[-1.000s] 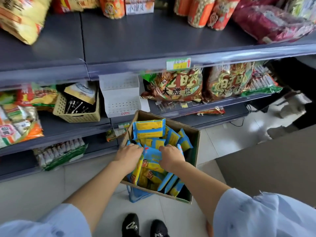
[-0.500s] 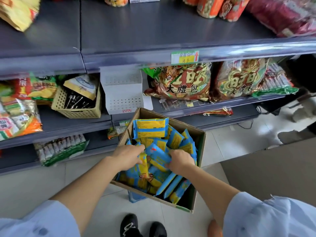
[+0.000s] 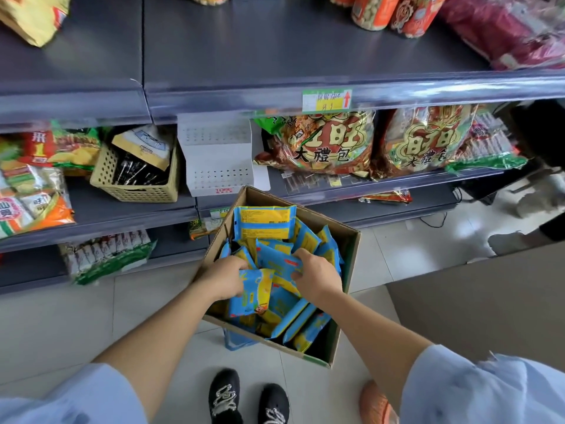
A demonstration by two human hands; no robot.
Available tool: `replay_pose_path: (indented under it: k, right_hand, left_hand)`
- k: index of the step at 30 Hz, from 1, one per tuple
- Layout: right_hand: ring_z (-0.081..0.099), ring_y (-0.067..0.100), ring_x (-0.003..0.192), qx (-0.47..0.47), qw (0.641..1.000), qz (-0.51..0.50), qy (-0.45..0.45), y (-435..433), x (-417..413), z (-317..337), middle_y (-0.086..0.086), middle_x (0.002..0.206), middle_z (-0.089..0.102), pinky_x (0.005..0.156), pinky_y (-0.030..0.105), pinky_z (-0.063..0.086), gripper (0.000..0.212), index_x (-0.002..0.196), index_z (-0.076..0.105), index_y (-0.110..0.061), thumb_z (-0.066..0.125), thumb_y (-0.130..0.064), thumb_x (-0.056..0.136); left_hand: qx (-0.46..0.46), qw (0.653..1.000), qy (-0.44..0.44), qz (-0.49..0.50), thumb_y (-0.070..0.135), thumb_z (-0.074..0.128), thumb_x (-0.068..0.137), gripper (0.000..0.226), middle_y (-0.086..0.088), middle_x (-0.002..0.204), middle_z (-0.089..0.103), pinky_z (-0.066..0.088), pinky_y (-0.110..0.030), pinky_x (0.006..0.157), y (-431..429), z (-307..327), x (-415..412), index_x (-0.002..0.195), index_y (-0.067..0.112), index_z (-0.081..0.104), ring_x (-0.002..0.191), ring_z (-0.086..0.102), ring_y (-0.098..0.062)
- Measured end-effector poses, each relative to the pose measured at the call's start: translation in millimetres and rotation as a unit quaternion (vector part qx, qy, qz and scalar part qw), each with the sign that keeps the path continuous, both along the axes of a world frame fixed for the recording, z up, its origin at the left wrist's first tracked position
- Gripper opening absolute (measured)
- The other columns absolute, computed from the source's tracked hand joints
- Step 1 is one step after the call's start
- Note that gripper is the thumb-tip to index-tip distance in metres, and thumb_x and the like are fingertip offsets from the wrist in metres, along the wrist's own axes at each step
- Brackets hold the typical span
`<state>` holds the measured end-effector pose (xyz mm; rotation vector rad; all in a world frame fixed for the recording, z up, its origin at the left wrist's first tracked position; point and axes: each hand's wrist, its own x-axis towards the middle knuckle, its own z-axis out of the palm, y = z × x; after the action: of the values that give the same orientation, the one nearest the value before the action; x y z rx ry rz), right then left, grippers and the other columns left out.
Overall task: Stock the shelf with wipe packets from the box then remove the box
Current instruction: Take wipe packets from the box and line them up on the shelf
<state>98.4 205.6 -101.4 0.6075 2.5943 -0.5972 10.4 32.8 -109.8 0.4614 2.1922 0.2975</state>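
An open cardboard box (image 3: 348, 240) stands on the floor in front of the shelving, filled with several blue and yellow wipe packets (image 3: 264, 223). Both of my hands are inside the box. My left hand (image 3: 224, 278) is closed on a packet (image 3: 253, 293) that stands tilted at the near left of the box. My right hand (image 3: 318, 275) grips another blue packet (image 3: 276, 261) just behind it. The grey top shelf (image 3: 275, 50) has a wide bare stretch in its middle.
A white perforated divider (image 3: 218, 157) and a beige basket (image 3: 134, 175) sit on the middle shelf, with large snack bags (image 3: 321, 142) to the right. A grey counter (image 3: 477, 304) rises at the right. My black shoes (image 3: 249, 396) are below the box. Another person's feet (image 3: 513, 240) show at right.
Both hands have gathered packets inside the box and lifted them slightly; the left-hand packet now stands up. The view has shifted closer to the box.
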Motion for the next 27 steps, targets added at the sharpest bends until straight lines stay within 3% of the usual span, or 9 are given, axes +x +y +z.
replay_pose_path:
  k: [3, 6, 10, 13, 16, 20, 23, 25, 27]
  right_hand:
    - [0.062, 0.026, 0.087, -0.025, 0.999, -0.033, 0.022, 0, -1, -2, 0.005, 0.107, 0.065, 0.063, 0.033, 0.049, 0.035, 0.132, 0.046, -0.025, 0.048, -0.026, 0.097]
    - [0.061, 0.024, 0.082, -0.057, 0.995, -0.067, 0.037, 1, -2, 1, 0.005, 0.104, 0.066, 0.062, 0.032, 0.048, 0.034, 0.132, 0.049, -0.025, 0.044, -0.03, 0.099]
    - [0.062, 0.025, 0.093, -0.052, 0.994, -0.075, 0.063, 2, -7, 16, 0.005, 0.112, 0.065, 0.069, 0.032, 0.046, 0.032, 0.13, 0.054, -0.022, 0.044, -0.028, 0.1]
    - [0.063, 0.026, 0.089, -0.069, 0.99, -0.084, 0.095, -2, -13, 37, 0.006, 0.108, 0.067, 0.069, 0.033, 0.047, 0.031, 0.127, 0.057, -0.02, 0.046, -0.027, 0.099]
    - [0.064, 0.025, 0.084, -0.08, 0.988, -0.062, 0.116, -9, -19, 65, 0.004, 0.101, 0.069, 0.066, 0.032, 0.047, 0.032, 0.129, 0.055, -0.025, 0.046, -0.025, 0.099]
    - [0.061, 0.023, 0.075, -0.09, 0.987, -0.027, 0.133, -19, -30, 107, 0.004, 0.096, 0.068, 0.056, 0.029, 0.042, 0.032, 0.13, 0.053, -0.027, 0.045, -0.025, 0.099]
    - [0.056, 0.019, 0.068, -0.092, 0.985, 0.01, 0.147, -28, -38, 140, 0.005, 0.099, 0.068, 0.051, 0.027, 0.039, 0.034, 0.132, 0.053, -0.025, 0.046, -0.025, 0.099]
    - [0.055, 0.017, 0.066, -0.096, 0.982, 0.036, 0.161, -37, -44, 162, 0.004, 0.101, 0.068, 0.05, 0.027, 0.039, 0.032, 0.129, 0.055, -0.025, 0.046, -0.025, 0.099]
    - [0.058, 0.019, 0.071, -0.096, 0.978, 0.058, 0.177, -50, -50, 185, 0.003, 0.099, 0.068, 0.055, 0.029, 0.043, 0.029, 0.125, 0.057, -0.027, 0.047, -0.027, 0.098]
  left_hand:
    - [0.069, 0.994, -0.013, 0.089, 0.018, 0.072, 0.082, 0.047, -0.003, 0.126, 0.054, 0.044, -0.026, 0.076, -1, -7, 4, 0.126, 0.02, 0.057, 0.108, 0.054, -0.022]
    - [0.122, 0.979, -0.011, 0.161, 0.021, 0.073, 0.081, 0.041, 0.0, 0.108, 0.053, 0.055, -0.041, 0.076, -2, -2, 8, 0.113, 0.025, 0.047, 0.094, 0.059, -0.022]
    - [0.164, 0.963, 0.08, 0.197, 0.026, 0.067, 0.086, 0.03, 0.007, 0.098, 0.05, 0.044, -0.035, 0.068, -5, 19, 8, 0.103, 0.026, 0.043, 0.088, 0.055, -0.02]
    - [0.206, 0.946, 0.092, 0.232, 0.027, 0.052, 0.096, 0.028, 0.0, 0.105, 0.057, 0.041, -0.034, 0.068, -10, 40, 8, 0.12, 0.038, 0.048, 0.087, 0.054, -0.022]
    - [0.197, 0.946, 0.116, 0.23, 0.023, 0.042, 0.1, 0.035, -0.005, 0.095, 0.056, 0.038, -0.036, 0.067, -15, 68, 12, 0.131, 0.04, 0.041, 0.082, 0.052, -0.025]
    - [0.196, 0.937, 0.153, 0.246, 0.032, 0.053, 0.096, 0.013, -0.007, 0.089, 0.06, 0.033, -0.03, 0.057, -28, 117, 16, 0.108, 0.026, 0.055, 0.074, 0.054, -0.023]
    - [0.173, 0.949, 0.104, 0.24, 0.038, 0.075, 0.079, 0.044, -0.001, 0.106, 0.056, 0.039, -0.027, 0.062, -49, 153, 17, 0.113, 0.025, 0.051, 0.089, 0.054, -0.019]
    - [0.163, 0.958, 0.048, 0.233, 0.024, 0.082, 0.072, 0.075, -0.003, 0.125, 0.05, 0.048, -0.033, 0.075, -65, 176, 17, 0.132, 0.028, 0.037, 0.098, 0.055, -0.021]
    - [0.164, 0.959, 0.014, 0.233, 0.008, 0.076, 0.076, 0.095, 0.0, 0.138, 0.04, 0.053, -0.032, 0.066, -82, 199, 19, 0.147, 0.034, 0.017, 0.086, 0.059, -0.022]
